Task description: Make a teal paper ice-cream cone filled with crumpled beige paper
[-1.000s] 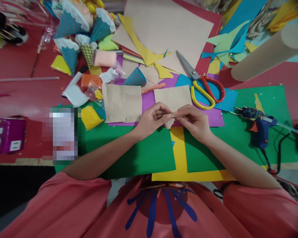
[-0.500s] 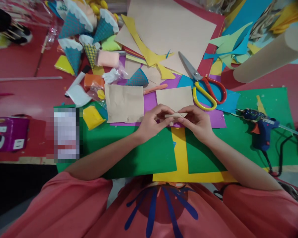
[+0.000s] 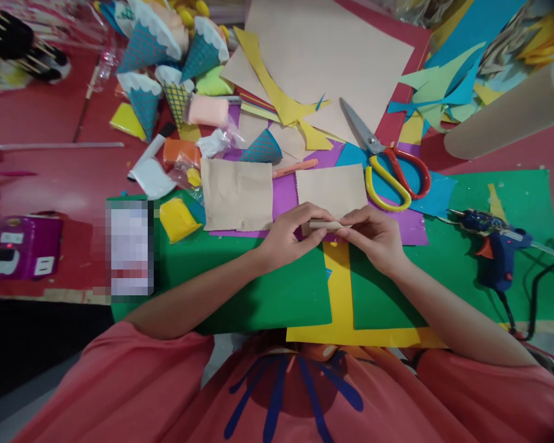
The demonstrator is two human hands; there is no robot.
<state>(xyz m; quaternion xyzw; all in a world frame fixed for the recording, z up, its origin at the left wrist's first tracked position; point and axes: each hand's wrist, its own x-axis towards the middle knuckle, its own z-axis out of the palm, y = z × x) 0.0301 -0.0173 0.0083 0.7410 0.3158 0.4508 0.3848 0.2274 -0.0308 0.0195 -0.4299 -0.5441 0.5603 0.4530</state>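
Note:
Between my fingertips is a small rolled piece of beige paper [image 3: 323, 225]. My left hand [image 3: 293, 231] pinches its left end between thumb and fingers. My right hand [image 3: 373, 237] pinches its right end, the tips almost meeting the left ones. Just beyond lies a flat beige piece with zigzag edges [image 3: 331, 184], partly behind my hands. A second, creased beige piece [image 3: 237, 195] rests to the left. Scissors [image 3: 378, 154] with one yellow and one red handle lie open-bladed beyond my right hand. An orange marker [image 3: 295, 167] sits between the beige pieces.
Green sheets [image 3: 258, 295] lie under my forearms over a yellow sheet [image 3: 339, 289]. A blue glue gun [image 3: 496, 246] with its cord is at right, near a beige cylinder [image 3: 503, 117]. Patterned paper cones [image 3: 145, 49], clay packs [image 3: 207, 111] and a blurred-out rectangle [image 3: 128, 246] stand left.
The rolled paper has turned slightly, and my right fingers have closed in on its right end. The whole view has shifted a little, with things appearing farther right.

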